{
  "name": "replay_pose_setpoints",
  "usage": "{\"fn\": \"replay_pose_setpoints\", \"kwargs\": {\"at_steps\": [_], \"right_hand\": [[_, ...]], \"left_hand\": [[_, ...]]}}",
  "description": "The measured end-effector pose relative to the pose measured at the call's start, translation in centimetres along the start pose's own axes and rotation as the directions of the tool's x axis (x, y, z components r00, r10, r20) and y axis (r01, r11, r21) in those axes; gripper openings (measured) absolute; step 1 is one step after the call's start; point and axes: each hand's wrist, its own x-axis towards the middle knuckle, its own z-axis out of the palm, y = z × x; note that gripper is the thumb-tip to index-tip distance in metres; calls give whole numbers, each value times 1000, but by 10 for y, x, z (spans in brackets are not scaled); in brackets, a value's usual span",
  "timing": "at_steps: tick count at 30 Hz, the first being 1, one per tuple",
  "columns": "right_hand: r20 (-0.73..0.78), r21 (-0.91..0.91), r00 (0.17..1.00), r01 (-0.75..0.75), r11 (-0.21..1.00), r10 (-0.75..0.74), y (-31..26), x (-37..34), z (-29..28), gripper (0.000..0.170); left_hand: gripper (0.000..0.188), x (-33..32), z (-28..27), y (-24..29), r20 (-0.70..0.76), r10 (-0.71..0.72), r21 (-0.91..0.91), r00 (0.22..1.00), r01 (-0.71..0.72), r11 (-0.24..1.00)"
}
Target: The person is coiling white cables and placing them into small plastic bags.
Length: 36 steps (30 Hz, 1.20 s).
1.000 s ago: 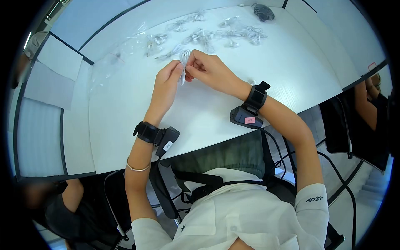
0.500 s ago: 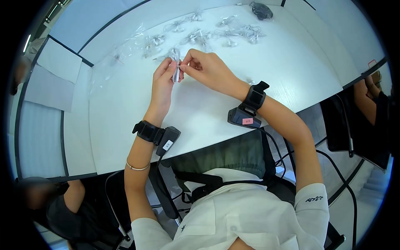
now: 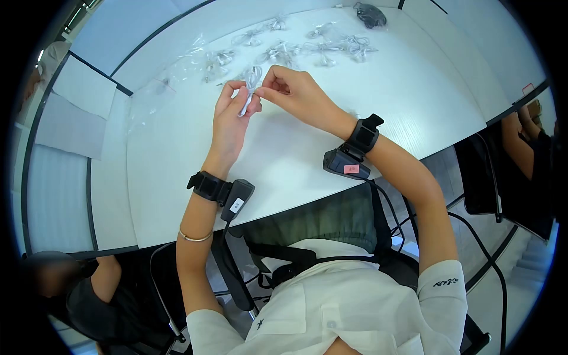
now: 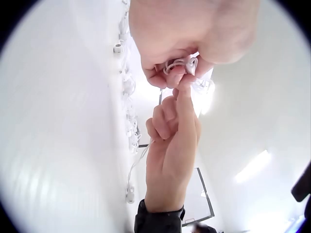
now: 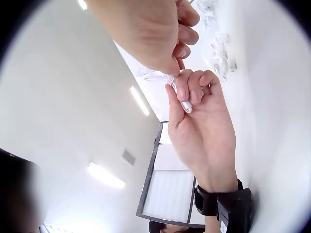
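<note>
A bundle of white cable [image 3: 252,80] stands folded in loops above the table, its middle pinched between the thumb and fingers of my left hand [image 3: 229,121]. In the right wrist view the lower end of the cable [image 5: 186,106] lies across the left hand's [image 5: 205,126] fingers. My right hand [image 3: 300,97] pinches at the bundle's middle from the right, thumb and index together. The left wrist view has both hands' fingertips meeting at the cable [image 4: 191,65], with the right hand [image 4: 172,141] extended toward it; what exactly its fingertips grip is too small to tell.
Several white cable bundles [image 3: 278,53] lie across the back of the white table [image 3: 296,171]. Clear plastic bags [image 3: 155,97] are at the back left, and a dark pouch [image 3: 371,15] is at the back right. Panels surround the table; people sit at both sides.
Both hands have shifted a little to the left with the bundle. The bundle now leans, its lower end pointing down and to the left.
</note>
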Motion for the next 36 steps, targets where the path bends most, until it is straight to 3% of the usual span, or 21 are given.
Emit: {"fn": "replay_pose_setpoints", "kwargs": {"at_steps": [6,9,12,15,18,24,30,33,36], "right_hand": [[-79,31,995,64,997,-61,10,1,4,22],[-52,42,998,36,998,-34,11,2,6,21],[-45,-75,999,4,997,-7,0,0,0,20],[-71,-3,996,59,998,-60,4,2,3,18],[-32,-19,998,57,998,-58,-7,1,-3,16],[39,217,998,33,976,-42,6,3,-3,15],[28,103,1000,1,995,-4,0,3,-6,15],[20,184,1000,11,983,-15,7,3,-3,14],[69,88,997,-35,996,29,0,3,-7,13]], "left_hand": [[15,2,-4,-2,108,23,177,994,-42,983],[14,1,-2,2,88,16,205,996,-34,978],[16,2,3,1,16,115,238,993,-116,964],[19,2,2,0,-1,82,245,997,-80,966],[22,2,3,0,-44,74,181,996,-65,981],[29,4,-5,-4,-23,19,67,1000,-17,998],[31,4,-5,-5,-17,-3,-5,1000,3,1000],[32,4,-5,-7,-44,3,-6,999,-4,1000],[33,3,-3,-8,-74,26,39,997,-23,999]]}}
